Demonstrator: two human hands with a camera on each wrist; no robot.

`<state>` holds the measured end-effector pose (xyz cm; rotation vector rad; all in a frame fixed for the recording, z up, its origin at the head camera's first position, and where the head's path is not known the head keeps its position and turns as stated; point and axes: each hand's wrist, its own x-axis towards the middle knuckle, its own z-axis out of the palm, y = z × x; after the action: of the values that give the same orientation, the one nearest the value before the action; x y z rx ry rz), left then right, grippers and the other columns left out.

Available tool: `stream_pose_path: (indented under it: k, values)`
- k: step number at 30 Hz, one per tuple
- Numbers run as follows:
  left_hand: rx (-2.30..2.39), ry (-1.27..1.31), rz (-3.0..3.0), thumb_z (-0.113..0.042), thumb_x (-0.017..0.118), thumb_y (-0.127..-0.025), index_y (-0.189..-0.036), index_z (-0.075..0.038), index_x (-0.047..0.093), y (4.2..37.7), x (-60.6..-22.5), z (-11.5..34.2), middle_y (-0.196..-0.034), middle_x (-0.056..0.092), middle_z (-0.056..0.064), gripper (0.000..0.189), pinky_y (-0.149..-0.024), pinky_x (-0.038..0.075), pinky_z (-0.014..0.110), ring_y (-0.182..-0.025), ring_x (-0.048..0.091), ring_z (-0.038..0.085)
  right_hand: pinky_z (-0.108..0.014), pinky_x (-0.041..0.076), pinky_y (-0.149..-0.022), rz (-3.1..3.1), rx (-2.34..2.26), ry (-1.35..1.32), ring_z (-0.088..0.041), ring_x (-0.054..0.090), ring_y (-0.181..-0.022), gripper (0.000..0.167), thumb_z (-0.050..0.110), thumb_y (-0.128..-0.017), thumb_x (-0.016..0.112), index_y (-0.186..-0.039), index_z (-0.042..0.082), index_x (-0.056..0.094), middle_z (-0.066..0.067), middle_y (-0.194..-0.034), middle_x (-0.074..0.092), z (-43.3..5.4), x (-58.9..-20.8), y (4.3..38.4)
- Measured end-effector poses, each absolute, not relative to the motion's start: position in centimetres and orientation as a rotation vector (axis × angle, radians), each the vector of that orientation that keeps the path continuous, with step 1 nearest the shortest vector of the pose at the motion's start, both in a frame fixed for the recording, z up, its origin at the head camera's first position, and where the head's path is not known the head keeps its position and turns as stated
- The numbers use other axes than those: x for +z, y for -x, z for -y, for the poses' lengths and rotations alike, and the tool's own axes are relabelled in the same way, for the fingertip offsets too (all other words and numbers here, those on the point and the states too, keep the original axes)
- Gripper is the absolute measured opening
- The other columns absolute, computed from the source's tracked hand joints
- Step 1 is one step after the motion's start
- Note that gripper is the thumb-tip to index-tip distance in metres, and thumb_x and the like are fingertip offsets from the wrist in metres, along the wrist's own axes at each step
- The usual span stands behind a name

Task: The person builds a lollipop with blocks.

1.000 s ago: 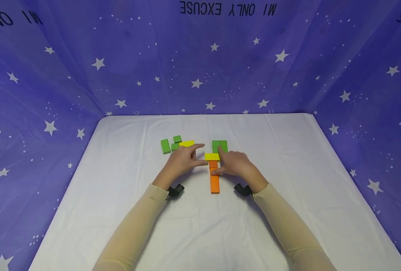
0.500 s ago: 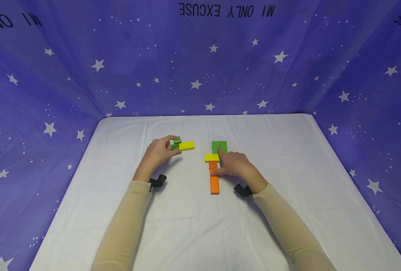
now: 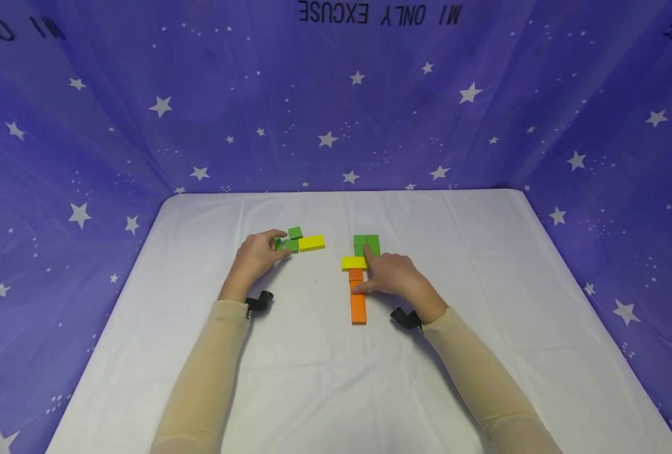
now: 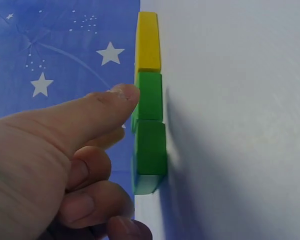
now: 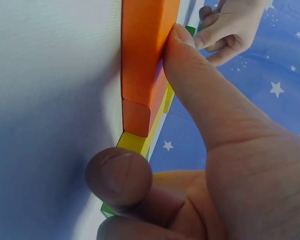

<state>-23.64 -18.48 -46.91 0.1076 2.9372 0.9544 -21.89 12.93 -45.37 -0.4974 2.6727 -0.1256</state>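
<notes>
And here at the left end, the left hand (image 3: 252,255) is right in among the pieces, thumb and index finger apart, with the end green block (image 4: 151,147) lying in the space they frame. Whether they actually pinch it, the pictures cannot tell. The thumb tip sits right at the upper edge of the middle green block (image 4: 150,96), just beside the end one. Beyond the thumb, the left yellow block (image 3: 311,243) carries on the row, and the small green block (image 3: 295,233) lies just behind, clear of the fingertips.

Over to the right hand (image 3: 395,274), fingers spread wide! Its thumb lies on the long orange block (image 3: 358,309), while the index finger reaches up onto the cluster of green blocks (image 3: 373,243). Between those two tips run the short orange block (image 3: 355,275) and the right yellow block (image 3: 352,263), set crosswise under the green. All of it lies on the white-covered desk (image 3: 313,378), with the starry blue drape (image 3: 290,113) behind.
</notes>
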Motion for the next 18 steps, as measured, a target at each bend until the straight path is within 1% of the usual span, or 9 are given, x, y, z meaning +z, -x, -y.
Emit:
stream_pose_path:
  k: [8, 12, 18]
  values:
    - [0.946, -0.097, -2.976, -0.03, 0.078, -0.084, -0.126, -0.015, 0.068, 23.8, -47.7, 18.6, -0.067, 0.049, 0.004, 0.045, -0.054, 0.034, 0.034, -0.06, 0.044, 0.02, -0.034, 0.038, -0.054, -2.666, -0.139, 0.481, -0.021, 0.05, -0.065, 0.121, 0.077, -0.07, 0.069, -0.158, 0.01, 0.019, -0.006, -0.07, 0.053, -12.9, -45.1, 21.9]
    - [0.933, -0.085, -2.97, -0.03, 0.078, -0.084, -0.121, -0.016, 0.071, 23.7, -48.1, 18.7, -0.065, 0.047, 0.003, 0.04, -0.055, 0.032, 0.034, -0.061, 0.043, 0.02, -0.034, 0.039, -0.055, -2.652, -0.146, 0.481, -0.021, 0.05, -0.067, 0.122, 0.077, -0.07, 0.069, -0.158, 0.01, 0.019, -0.006, -0.072, 0.055, -12.9, -45.2, 21.8]
    - [0.943, -0.085, -2.999, -0.031, 0.078, -0.084, -0.117, -0.018, 0.073, 23.6, -48.1, 18.8, -0.067, 0.049, 0.003, 0.036, -0.056, 0.032, 0.034, -0.062, 0.044, 0.02, -0.034, 0.037, -0.054, -2.669, -0.152, 0.483, -0.021, 0.047, -0.063, 0.121, 0.076, -0.069, 0.07, -0.158, 0.01, 0.021, -0.005, -0.068, 0.05, -12.9, -45.3, 21.7]
